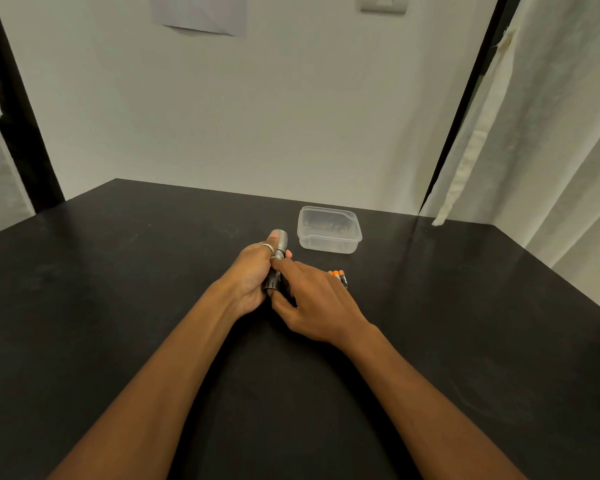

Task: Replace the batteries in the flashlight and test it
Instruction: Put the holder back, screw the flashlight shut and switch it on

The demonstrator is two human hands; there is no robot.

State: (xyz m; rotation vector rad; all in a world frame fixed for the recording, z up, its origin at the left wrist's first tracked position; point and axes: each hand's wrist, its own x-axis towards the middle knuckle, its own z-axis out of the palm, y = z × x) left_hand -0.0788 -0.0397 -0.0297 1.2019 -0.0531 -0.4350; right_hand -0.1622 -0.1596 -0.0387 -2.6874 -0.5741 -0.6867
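Observation:
A small grey metal flashlight [280, 244] points away from me above the middle of the black table [118, 271]. My left hand [248, 275], with a ring on one finger, is wrapped around its barrel. My right hand [314, 299] holds the flashlight's near, dark end [272, 280] with thumb and fingers; that end is partly hidden. A few batteries with orange tips [340, 277] lie on the table just right of my right hand, partly covered by it.
A clear plastic container [329, 230] stands open behind the batteries, near the wall. White curtains [534, 150] hang at the right, and a black post [18, 109] rises at the left.

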